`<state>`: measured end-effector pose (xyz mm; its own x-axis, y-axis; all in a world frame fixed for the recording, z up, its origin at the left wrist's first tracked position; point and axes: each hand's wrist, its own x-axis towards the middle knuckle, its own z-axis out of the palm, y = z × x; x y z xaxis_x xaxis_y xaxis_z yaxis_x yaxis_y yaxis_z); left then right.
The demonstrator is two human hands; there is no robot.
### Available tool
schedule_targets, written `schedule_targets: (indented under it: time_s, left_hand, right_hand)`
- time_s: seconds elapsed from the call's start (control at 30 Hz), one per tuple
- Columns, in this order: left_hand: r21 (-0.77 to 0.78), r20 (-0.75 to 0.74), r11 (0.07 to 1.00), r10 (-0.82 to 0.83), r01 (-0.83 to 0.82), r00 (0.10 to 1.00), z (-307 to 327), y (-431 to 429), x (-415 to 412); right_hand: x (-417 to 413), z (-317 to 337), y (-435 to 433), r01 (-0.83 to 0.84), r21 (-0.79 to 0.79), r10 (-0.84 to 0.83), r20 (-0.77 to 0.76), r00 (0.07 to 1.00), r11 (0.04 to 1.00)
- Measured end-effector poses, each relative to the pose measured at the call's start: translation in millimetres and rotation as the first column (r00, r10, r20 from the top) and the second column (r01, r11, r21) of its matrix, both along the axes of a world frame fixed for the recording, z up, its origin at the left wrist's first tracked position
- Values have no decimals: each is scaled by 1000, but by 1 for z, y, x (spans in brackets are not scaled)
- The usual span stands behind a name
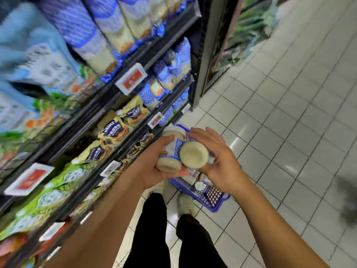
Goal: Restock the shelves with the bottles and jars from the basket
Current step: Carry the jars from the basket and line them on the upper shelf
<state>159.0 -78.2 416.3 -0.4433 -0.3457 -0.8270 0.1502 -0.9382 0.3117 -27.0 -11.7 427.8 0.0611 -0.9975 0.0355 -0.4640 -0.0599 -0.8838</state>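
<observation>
Left hand point(154, 166) above the blue mesh basket point(214, 202), fingers curled under a smooth round jar point(171, 150), right hand point(220, 161) alongside — fingers wrapped round a second jar point(194, 155), pale circular base facing up, jars side by side.

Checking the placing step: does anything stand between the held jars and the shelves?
Nothing visible. Left hand holds one jar, right hand the other jar, above the basket; open air toward the shelves.

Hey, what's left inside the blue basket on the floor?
A few pale jars lie in the basket, one white cap showing. The left hand and right hand, gripping two more jars, cover the rest.
</observation>
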Motion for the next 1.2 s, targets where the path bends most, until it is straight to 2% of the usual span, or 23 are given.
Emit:
schedule_targets:
  time_s: [0.13,0.23,0.33,0.5,0.57,0.67,0.8,0.93,1.07,1.2]
  left_hand:
    - [-26,-221,980,187,-197,957,25,23,22]
    - [-56,-287,947,288,-316,914,40,39,37]
    - [-72,-328,903,379,-423,865,54,53,54]
    - [-197,-363,825,440,-529,821,79,78,88]
    - [-261,-346,785,467,-562,814,89,89,106]
    - [-360,-307,720,509,-593,804,106,108,135]
    - [-531,-171,609,604,-590,778,129,136,175]
    - [-644,-96,499,699,-580,708,156,176,216]
    - [-777,-75,341,784,-528,616,188,227,262]
    - [-848,-64,248,830,-469,555,224,284,307]
  right_hand:
    - [25,37,2,-140,-11,140,125,982,990]
    - [39,61,0,-254,58,236,225,945,965]
    - [60,81,-7,-255,142,174,423,889,956]
    - [99,89,-2,-255,80,160,592,790,964]
    - [114,93,2,-256,114,117,667,736,960]
    - [141,99,11,-346,183,133,685,716,920]
    - [177,113,27,-431,179,218,658,721,884]
    - [225,136,52,-480,118,294,658,694,869]
    - [277,169,86,-573,45,426,623,656,818]
    - [331,206,123,-645,-42,539,591,599,763]
